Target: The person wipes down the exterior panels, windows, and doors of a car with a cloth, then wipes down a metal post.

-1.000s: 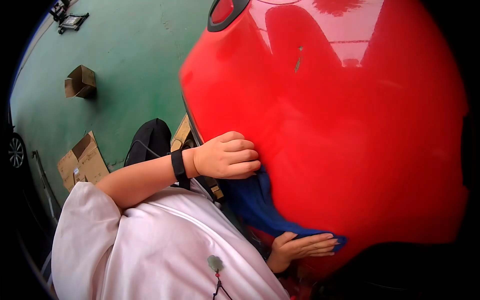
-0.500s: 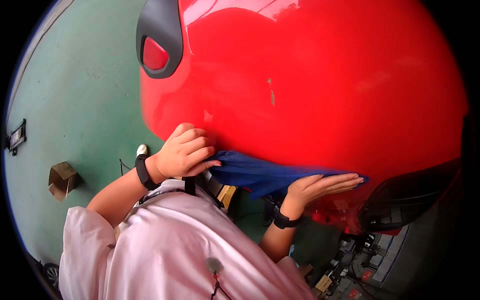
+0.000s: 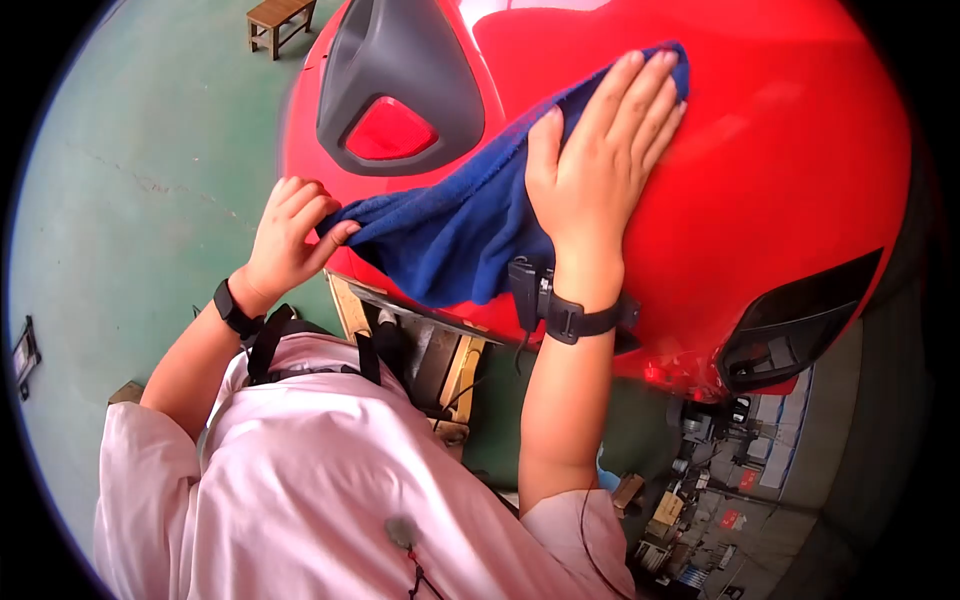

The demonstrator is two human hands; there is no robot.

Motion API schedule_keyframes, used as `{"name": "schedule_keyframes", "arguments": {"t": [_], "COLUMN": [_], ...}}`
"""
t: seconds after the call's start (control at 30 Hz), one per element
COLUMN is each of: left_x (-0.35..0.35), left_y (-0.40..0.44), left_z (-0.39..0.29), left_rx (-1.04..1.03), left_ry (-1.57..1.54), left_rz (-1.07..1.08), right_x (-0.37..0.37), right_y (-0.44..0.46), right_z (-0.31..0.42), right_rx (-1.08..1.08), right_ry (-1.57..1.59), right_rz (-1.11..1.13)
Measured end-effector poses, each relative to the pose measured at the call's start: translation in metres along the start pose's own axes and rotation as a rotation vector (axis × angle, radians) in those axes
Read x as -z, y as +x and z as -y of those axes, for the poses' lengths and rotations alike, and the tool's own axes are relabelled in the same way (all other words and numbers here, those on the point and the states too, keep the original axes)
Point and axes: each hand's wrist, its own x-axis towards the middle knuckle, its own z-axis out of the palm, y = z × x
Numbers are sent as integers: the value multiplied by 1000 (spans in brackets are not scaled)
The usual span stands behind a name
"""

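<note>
A large glossy red panel [image 3: 740, 200] fills the upper right, with a dark grey trim piece [image 3: 455, 90] around a red reflector [image 3: 391, 129]. Stretched across its lower left part is a blue cloth [image 3: 450, 240]. My left hand [image 3: 290, 235] pinches the cloth's left end beside the panel's edge. Flat on the far end of the cloth lies my right hand [image 3: 600, 160], fingers extended up and to the right, pressing it against the panel. Part of the cloth hangs in folds between both hands.
Wooden supports [image 3: 462, 375] stand under the panel. A wooden stool [image 3: 278, 22] is on the green floor at the top left. Various tools and boxes [image 3: 690, 500] lie at the lower right. A black mesh opening [image 3: 800, 320] is at the panel's right.
My right hand has moved up across the panel with the cloth's end under it. My left hand has shifted left and up with the other end. The view has shifted too.
</note>
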Motion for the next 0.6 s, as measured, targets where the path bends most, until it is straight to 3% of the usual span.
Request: {"name": "schedule_keyframes", "arguments": {"t": [0.1, 0.13, 0.23, 0.33, 0.43, 0.53, 0.6], "left_x": [22, 26, 33, 47, 47, 47, 36], "left_y": [0, -3, -14, -13, -11, -4, -1], "left_z": [34, 47, 70, 75, 67, 53, 45], "left_rx": [93, 127, 233, 345, 431, 691, 629], "left_ry": [68, 117, 149, 135, 78, -73, -196], "left_rz": [-83, -94, -141, -231, -362, -417, -466], "right_x": [-16, -2, -45, -79, -72, -52, -36], "right_y": [35, 56, 79, 99, 96, 79, 61], "right_z": [36, 57, 78, 83, 82, 86, 79], "right_rx": [131, 77, 241, 351, 343, 291, 227], "right_ry": [23, 8, 158, 2, -27, -12, -13], "right_rz": [-25, 183, 102, 133, 120, 91, 64]}}
